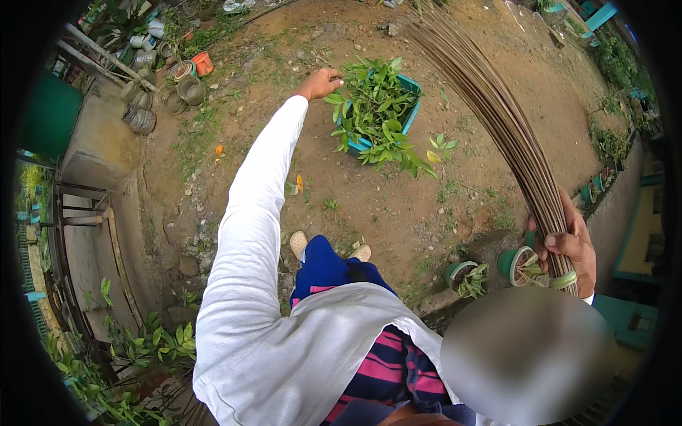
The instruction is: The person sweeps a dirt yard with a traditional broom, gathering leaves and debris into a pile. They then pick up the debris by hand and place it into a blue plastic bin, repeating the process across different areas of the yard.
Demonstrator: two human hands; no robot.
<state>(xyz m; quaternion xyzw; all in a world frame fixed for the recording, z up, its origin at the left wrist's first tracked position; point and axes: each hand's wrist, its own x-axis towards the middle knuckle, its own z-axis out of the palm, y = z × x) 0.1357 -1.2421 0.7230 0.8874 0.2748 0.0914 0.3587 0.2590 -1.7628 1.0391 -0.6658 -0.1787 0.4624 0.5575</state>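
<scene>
My left hand [323, 84] reaches forward to the far left edge of a blue-green plastic crate [410, 89]. Its fingers are curled there, apparently on the rim, though leaves hide part of the grip. Leafy green cuttings [380, 106] fill the crate and spill over its near side. In my right hand [572, 245] is a stick broom [497, 99], held near its bound end with fingers wrapped round the bundle. The broom's long brown sticks fan out up and away to the far middle.
Bare soil with stones and sparse grass surrounds the crate. Potted plants [511, 266] stand by the low edge at right. Old pots and an orange bucket [202, 64] sit at far left, near a concrete wall [103, 145]. A metal frame [78, 224] is at left.
</scene>
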